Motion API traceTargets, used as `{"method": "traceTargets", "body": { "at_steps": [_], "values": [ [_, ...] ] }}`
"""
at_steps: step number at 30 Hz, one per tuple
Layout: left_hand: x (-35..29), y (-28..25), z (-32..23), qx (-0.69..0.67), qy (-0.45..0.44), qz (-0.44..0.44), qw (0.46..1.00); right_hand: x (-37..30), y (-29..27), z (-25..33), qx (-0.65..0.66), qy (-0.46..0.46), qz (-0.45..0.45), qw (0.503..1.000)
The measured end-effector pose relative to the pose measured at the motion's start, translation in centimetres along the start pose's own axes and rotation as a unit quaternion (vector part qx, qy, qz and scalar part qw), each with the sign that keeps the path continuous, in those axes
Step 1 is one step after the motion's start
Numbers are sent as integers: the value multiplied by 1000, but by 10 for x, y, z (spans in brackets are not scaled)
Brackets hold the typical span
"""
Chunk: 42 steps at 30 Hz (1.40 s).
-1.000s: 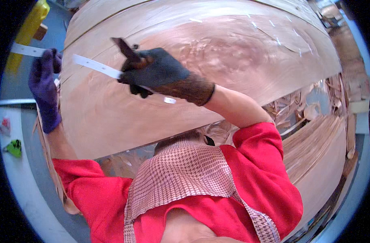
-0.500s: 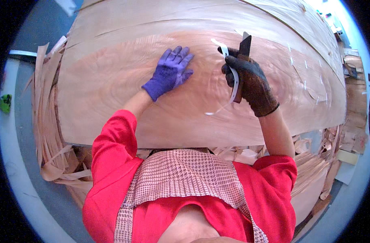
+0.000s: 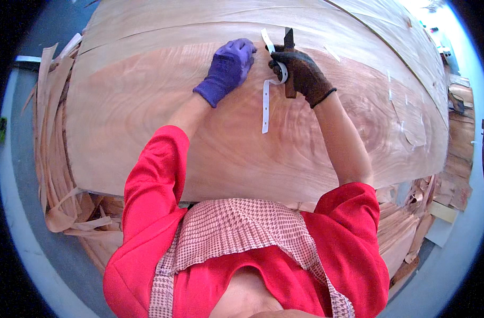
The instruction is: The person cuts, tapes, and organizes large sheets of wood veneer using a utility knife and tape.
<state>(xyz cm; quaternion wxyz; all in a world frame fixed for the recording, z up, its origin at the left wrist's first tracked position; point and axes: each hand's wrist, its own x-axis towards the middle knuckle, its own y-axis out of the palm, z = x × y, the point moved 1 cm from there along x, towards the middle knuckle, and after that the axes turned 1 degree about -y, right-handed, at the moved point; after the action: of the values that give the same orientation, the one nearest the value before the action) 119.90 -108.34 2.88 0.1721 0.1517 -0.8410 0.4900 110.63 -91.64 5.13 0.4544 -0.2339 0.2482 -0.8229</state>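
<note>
- Moving the purple-gloved left hand to the far edge of the reddish veneer sheet; flat with fingers spread half a second ago, bent with fingers close together now.
- Bringing the dark-gloved right hand left and farther out too, to the same far edge of the veneer sheet.
- Getting both hands near each other, but not touching, so working now at one spot, by the line between the veneer sheet and the pale veneer beyond.
- Holding the wooden-handled knife tight in the right hand, blade pointing away across the far edge of the veneer sheet.
- Holding the white tape with holes in that same hand, curled, with one end sticking out past the far edge and a tail hanging over the middle of the veneer sheet; straighter tail now than before.
- Not able to say about the left grip: anything pinched under those fingers hidden from sight.
- Counting two gloves, one knife, one held tape, one red top and one checked apron.
- Counting at least five small white tape bits on the right half of the veneer sheet; too thin for a sure number.
- Seeing one heap of veneer strips left of the veneer sheet and one scrap pile by its near right corner; too tangled to count.
</note>
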Motion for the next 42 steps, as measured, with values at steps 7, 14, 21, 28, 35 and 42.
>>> {"method": "traceTargets", "body": {
  "at_steps": [7,14,21,28,35,42],
  "values": [
    [13,-5,4,90,115,32,989,-17,10,13,-32,-17,-17,999],
    [12,-8,1,196,147,88,966,-19,-16,11,142,230,60,961],
    [14,-8,2,160,145,93,972,-35,-66,4,218,360,-4,907],
    [36,-38,45,107,77,-82,988,48,-46,12,17,8,14,1000],
    [39,-19,76,-39,-18,10,999,104,-1,-1,-227,-60,134,963],
    [51,-15,68,168,75,75,980,109,5,-8,-344,-60,191,917]
  ]
}}
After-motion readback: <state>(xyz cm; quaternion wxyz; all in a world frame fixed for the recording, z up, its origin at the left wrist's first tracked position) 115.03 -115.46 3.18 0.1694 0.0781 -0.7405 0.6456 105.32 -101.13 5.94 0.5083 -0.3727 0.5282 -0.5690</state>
